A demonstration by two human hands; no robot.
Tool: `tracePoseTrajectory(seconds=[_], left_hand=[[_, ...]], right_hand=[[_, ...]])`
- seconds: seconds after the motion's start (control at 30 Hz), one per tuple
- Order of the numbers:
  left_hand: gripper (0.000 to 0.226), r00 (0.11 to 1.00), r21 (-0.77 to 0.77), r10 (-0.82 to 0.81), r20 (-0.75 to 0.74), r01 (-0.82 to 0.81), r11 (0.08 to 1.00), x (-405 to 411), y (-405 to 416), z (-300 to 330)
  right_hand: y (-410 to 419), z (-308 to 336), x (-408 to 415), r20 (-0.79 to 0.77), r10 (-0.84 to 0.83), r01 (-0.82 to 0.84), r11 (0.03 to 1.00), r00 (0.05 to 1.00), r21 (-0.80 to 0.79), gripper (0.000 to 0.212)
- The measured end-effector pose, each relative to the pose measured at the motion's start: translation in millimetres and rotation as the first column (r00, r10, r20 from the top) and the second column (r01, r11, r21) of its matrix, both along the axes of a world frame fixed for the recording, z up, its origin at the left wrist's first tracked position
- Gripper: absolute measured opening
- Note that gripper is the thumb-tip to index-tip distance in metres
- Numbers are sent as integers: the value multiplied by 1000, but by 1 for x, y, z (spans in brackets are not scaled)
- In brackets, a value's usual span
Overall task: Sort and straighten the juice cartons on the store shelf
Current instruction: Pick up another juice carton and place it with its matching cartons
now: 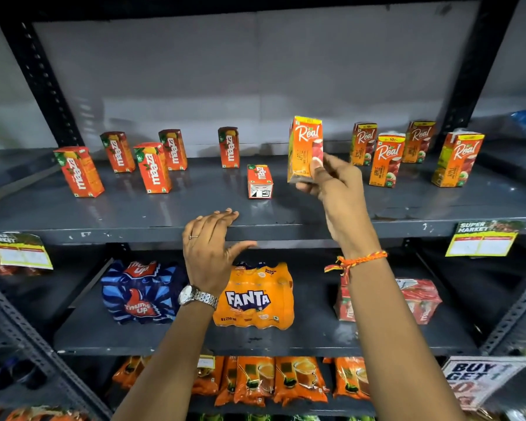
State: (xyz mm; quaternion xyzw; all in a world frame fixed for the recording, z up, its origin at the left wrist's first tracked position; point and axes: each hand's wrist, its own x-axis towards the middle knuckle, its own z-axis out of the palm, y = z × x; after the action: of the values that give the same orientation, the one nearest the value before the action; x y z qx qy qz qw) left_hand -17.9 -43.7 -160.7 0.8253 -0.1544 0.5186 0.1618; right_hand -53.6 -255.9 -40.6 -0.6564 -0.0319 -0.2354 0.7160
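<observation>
My right hand [331,183] grips an orange Real apple carton [304,147] by its lower part, held upright just above the grey shelf [164,214]. Several more Real cartons [386,159] stand upright to its right. Several red Maaza cartons [152,167] stand scattered on the left half. One Maaza carton [259,181] lies on its side near the middle, its base facing me. My left hand [208,241] rests open on the shelf's front edge, fingers spread, holding nothing.
The shelf below carries a Thums Up multipack [140,291], a Fanta multipack [255,296] and a red carton pack [419,299]. Orange sachets [298,378] fill the lowest shelf. Yellow price tags [480,243] hang from the front edge. Black uprights [40,80] frame the sides.
</observation>
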Motion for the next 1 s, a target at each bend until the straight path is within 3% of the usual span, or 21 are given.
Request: tracePoseTrajectory(seconds=[0.27, 0.57, 0.8, 0.9, 1.0], left_hand=[[68, 999, -6, 6, -37, -6, 1000, -3, -2, -1], [67, 999, -7, -4, -33, 4, 1000, -6, -4, 3], [66, 998, -5, -10, -62, 9, 1000, -9, -5, 6], [66, 998, -5, -10, -57, 10, 1000, -8, -5, 5], [65, 998, -7, -14, -57, 14, 1000, -7, -5, 3]], right_hand=[[-2, 16, -84, 271, -8, 29, 997, 963, -74, 41], [-3, 8, -136, 382, -91, 158, 976, 920, -147, 46], [-11, 5, -145, 330, -112, 163, 978, 937, -129, 48], [-16, 4, -144, 240, -96, 127, 985, 966, -119, 52], [-27, 2, -137, 103, -12, 25, 992, 995, -125, 41]])
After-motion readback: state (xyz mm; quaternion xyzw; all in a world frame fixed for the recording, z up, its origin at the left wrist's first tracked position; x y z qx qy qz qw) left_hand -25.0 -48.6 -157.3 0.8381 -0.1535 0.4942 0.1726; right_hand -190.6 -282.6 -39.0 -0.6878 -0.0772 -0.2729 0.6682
